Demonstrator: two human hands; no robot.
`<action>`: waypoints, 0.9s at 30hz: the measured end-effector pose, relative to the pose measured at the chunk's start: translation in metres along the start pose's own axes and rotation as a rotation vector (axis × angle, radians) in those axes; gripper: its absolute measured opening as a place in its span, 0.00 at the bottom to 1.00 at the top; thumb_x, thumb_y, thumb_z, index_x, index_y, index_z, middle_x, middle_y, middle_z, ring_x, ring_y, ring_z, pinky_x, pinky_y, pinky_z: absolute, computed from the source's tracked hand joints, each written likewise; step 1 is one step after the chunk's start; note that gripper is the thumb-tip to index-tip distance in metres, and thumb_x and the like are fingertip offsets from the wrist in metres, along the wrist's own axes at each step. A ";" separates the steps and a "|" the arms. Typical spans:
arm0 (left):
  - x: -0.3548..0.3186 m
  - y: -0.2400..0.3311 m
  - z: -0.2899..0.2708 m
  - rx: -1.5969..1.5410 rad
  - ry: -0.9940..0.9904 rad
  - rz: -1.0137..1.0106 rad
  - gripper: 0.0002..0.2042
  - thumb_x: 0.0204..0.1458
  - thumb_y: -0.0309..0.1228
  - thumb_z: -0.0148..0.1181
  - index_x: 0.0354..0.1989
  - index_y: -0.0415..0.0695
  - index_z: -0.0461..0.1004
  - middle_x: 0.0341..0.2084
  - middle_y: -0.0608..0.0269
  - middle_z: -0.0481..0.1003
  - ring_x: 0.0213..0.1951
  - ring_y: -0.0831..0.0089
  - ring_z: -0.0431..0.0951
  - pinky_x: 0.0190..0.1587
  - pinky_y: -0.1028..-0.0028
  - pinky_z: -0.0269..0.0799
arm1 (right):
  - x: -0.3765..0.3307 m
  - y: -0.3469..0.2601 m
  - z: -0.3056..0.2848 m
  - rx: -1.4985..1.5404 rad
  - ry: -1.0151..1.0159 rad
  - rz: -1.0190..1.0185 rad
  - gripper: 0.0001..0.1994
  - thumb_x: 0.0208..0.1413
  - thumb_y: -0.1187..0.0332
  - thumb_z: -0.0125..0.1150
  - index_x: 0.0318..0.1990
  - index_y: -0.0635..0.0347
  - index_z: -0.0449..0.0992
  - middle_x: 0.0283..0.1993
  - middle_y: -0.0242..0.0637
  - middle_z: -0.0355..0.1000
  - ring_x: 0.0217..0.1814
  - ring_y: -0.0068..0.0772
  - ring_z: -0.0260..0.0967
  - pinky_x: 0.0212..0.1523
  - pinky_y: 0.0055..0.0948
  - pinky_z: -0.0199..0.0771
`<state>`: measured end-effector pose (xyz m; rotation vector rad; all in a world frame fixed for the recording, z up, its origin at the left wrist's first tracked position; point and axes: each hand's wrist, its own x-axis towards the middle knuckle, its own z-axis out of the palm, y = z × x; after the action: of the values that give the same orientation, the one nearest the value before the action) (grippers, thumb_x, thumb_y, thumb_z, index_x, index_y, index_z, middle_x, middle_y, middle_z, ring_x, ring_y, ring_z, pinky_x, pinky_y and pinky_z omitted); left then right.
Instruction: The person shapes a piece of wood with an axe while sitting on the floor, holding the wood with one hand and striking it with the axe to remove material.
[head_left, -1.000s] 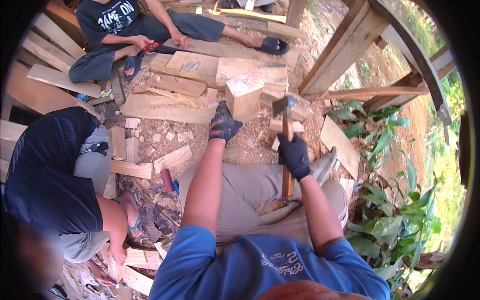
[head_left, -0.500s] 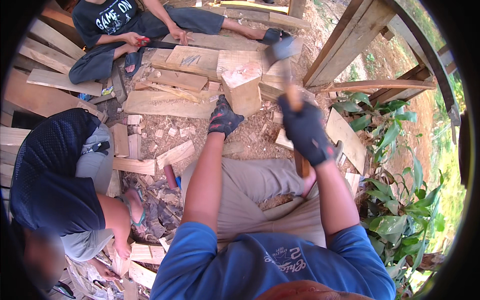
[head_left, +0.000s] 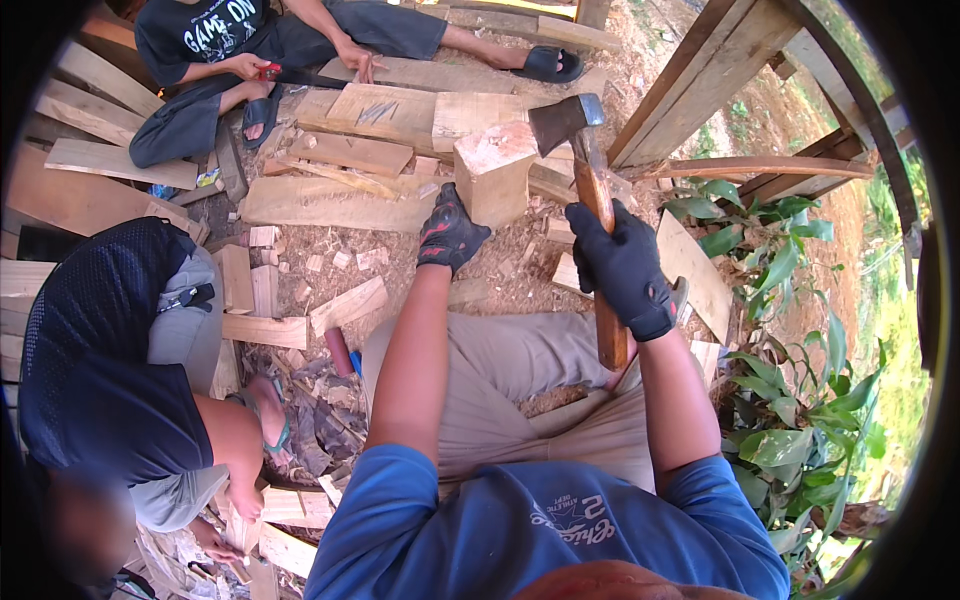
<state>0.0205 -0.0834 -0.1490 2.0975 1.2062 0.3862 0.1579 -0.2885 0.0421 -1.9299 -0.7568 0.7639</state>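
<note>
My left hand (head_left: 452,232), in a black glove with red marks, grips the lower left of a squared wooden block (head_left: 496,178). Its fingers lie along the block's left side and the thumb reaches across below; the fingertips are partly hidden. The block's top end is rough and chipped. In my right hand (head_left: 622,268), gloved in black too, is a hatchet (head_left: 592,180), held closed around the wooden handle. The dark steel head is raised just right of the block's top, apart from it.
Planks (head_left: 340,205) and offcuts lie beyond and left of the block on chip-strewn ground. One person (head_left: 205,45) sits at far left with a red-handled tool; another person (head_left: 110,350) crouches at near left. Timber posts (head_left: 690,85) and leafy plants (head_left: 780,440) stand right.
The hatchet's head has swung from a blur to a clearer place beside the block, its handle tilting left. The block has shifted slightly right in my left hand.
</note>
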 end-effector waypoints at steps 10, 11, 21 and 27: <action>-0.023 0.019 -0.031 -0.956 0.287 0.421 0.33 0.64 0.37 0.64 0.76 0.42 0.61 0.65 0.50 0.74 0.69 0.52 0.73 0.74 0.61 0.64 | 0.007 0.028 0.008 -0.043 0.038 -0.043 0.23 0.68 0.49 0.63 0.45 0.67 0.79 0.27 0.50 0.79 0.29 0.51 0.81 0.36 0.46 0.79; -0.020 0.036 -0.035 -0.862 0.381 0.469 0.28 0.67 0.37 0.59 0.74 0.42 0.64 0.64 0.51 0.74 0.68 0.53 0.73 0.73 0.62 0.64 | 0.010 0.035 0.010 -0.096 0.040 -0.113 0.24 0.68 0.49 0.63 0.46 0.67 0.79 0.29 0.52 0.79 0.32 0.54 0.81 0.38 0.47 0.79; 0.000 0.129 -0.064 -0.510 0.812 0.325 0.19 0.75 0.42 0.47 0.49 0.39 0.80 0.41 0.45 0.81 0.43 0.49 0.81 0.48 0.55 0.74 | -0.023 0.000 0.009 -0.197 0.169 -0.220 0.25 0.68 0.47 0.64 0.52 0.64 0.79 0.43 0.60 0.81 0.50 0.67 0.79 0.51 0.58 0.76; -0.043 0.191 -0.144 -0.544 1.001 0.582 0.20 0.75 0.44 0.49 0.41 0.38 0.77 0.35 0.45 0.80 0.40 0.47 0.82 0.44 0.52 0.74 | -0.075 -0.060 -0.017 -0.052 0.149 -0.315 0.19 0.68 0.52 0.65 0.50 0.61 0.80 0.41 0.57 0.81 0.44 0.65 0.81 0.43 0.51 0.79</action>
<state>0.0417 -0.1262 0.0888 1.7062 0.7569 1.9498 0.1126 -0.3292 0.1181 -1.8311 -0.9658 0.4073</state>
